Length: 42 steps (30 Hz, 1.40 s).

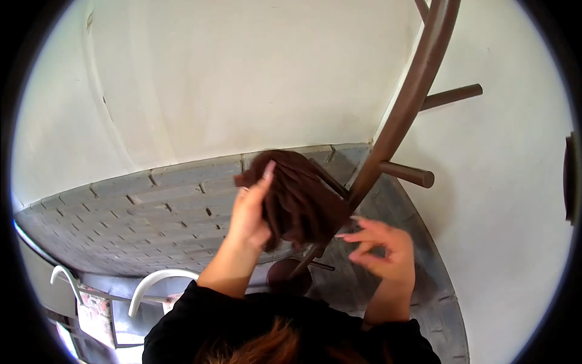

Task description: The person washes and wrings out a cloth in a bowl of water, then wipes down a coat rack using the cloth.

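A bunched, dark brown piece of cloth (303,197) with folds is held up in front of me. My left hand (251,209) is closed on its left side, the thumb lying over the front and the other fingers hidden behind or under the fabric. Just beyond the cloth's lower right edge is my right hand (385,249), its fingers apart and curved, holding nothing; its fingertips come close to the cloth, and I cannot tell if they touch it. Behind the cloth rises a brown coat stand (400,118), its post partly hidden by the fabric.
Pegs jut from the stand, one upper peg (454,96) and one lower peg (415,175). Its round base (282,279) shows below. A grey brick-patterned lower wall (163,212) runs under a cream wall (242,73). At lower left are a white curved armrest (157,280) and a floral cushion (96,318).
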Each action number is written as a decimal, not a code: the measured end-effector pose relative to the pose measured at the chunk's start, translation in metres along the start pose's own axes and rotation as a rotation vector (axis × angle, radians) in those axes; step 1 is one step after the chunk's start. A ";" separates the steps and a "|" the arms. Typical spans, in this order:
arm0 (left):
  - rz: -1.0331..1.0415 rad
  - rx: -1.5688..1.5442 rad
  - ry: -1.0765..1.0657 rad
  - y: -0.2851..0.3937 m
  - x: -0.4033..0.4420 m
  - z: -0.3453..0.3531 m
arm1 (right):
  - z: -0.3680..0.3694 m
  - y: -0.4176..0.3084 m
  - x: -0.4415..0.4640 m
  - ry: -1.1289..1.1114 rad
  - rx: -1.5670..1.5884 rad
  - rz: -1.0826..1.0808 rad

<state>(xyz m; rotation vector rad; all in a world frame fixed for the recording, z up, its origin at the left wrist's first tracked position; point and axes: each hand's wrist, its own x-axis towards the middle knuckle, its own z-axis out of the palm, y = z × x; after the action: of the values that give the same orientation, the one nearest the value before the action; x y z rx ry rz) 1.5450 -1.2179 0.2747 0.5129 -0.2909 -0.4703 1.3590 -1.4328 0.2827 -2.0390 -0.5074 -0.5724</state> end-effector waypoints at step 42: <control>0.679 0.481 0.125 -0.069 0.080 0.033 | 0.061 0.130 0.022 0.456 -0.020 0.222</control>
<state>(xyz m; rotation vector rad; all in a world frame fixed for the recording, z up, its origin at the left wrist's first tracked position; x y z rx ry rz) 1.5759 -1.3237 0.2778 0.8617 -0.4369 0.3033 1.4615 -1.4400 0.1796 -1.8702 -0.0046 -0.8753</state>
